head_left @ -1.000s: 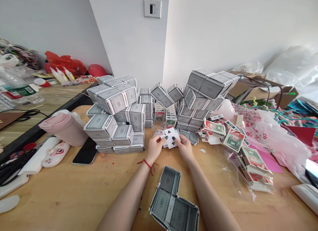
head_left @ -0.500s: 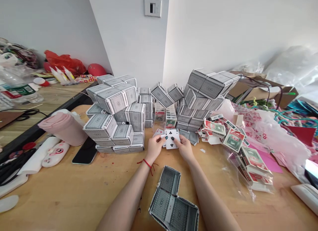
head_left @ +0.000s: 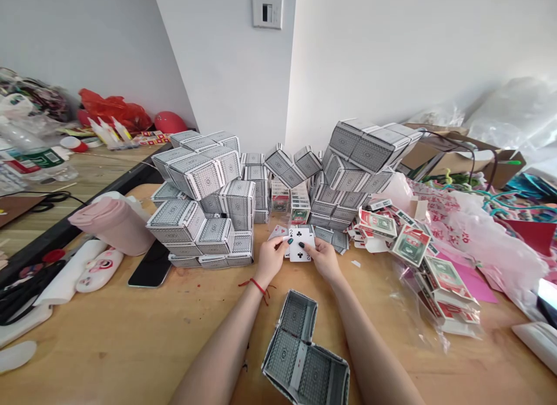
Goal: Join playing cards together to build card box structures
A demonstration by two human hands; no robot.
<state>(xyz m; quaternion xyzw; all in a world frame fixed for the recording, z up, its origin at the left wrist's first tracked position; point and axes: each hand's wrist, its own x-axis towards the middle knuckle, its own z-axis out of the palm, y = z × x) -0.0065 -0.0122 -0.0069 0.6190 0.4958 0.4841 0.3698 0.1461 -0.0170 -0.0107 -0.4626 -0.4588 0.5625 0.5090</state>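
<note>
My left hand (head_left: 273,256) and my right hand (head_left: 324,256) pinch playing cards (head_left: 300,251) from either side, with a two of clubs facing up on top. A red cord bracelet circles my left wrist. Just behind the cards lie a loose face-up card (head_left: 277,231) and face-down cards (head_left: 338,241). Between my forearms stands an L-shaped set of boxes folded from playing cards (head_left: 300,350), with grey patterned backs outward and an opening at the near right. How many cards are in my fingers I cannot tell.
Stacked card-box structures rise at the left (head_left: 204,199) and right (head_left: 361,161). Opened card packets (head_left: 411,245) and clear wrap lie to the right, near a pink plastic bag (head_left: 491,231). A phone (head_left: 150,267), a pink roll (head_left: 111,222) and a white mouse-shaped item (head_left: 99,270) sit left.
Almost nothing differs. My fingers have shifted very slightly on the cards, and the view has moved a little.
</note>
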